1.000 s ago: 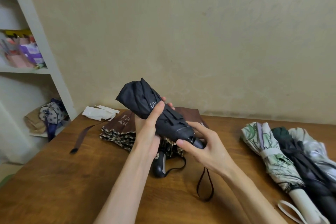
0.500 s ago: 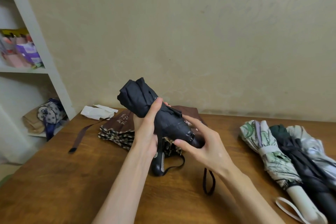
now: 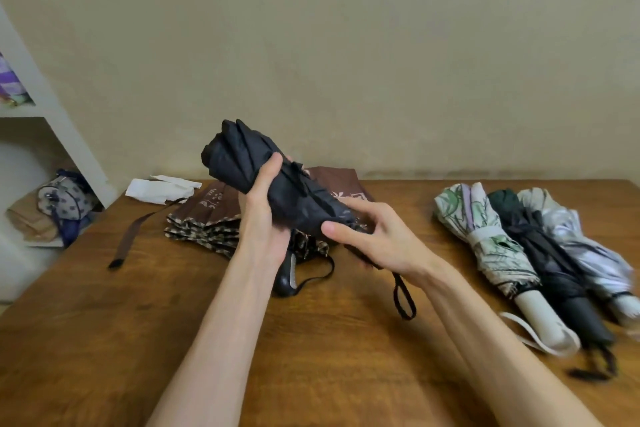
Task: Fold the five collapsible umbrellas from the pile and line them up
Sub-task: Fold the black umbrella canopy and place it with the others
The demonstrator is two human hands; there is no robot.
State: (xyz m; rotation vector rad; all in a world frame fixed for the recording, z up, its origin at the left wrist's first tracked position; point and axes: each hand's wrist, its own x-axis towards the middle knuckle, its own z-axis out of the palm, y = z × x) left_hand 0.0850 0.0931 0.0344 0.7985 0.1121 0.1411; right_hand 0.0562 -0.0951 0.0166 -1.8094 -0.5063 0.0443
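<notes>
1. The black umbrella [image 3: 277, 191], rolled, is held above the tabletop [image 3: 311, 357] at centre, its canopy gripped by the curled fingers of the left hand [image 3: 263, 218].
2. The right hand [image 3: 377, 239] is curled round its near end, thumb stretched out; the handle is hidden.
3. Three folded umbrellas [image 3: 547, 263] are lined up at right.
4. The brown umbrella [image 3: 214, 215] lies unrolled, partly hidden behind the hands.

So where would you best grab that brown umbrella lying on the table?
Probably by the black handle of the brown umbrella, coming from the near side and above. The handle looks stiff and rounded and points toward the person, while the canopy lies in loose, unstrapped pleats that would likely slip.
</notes>
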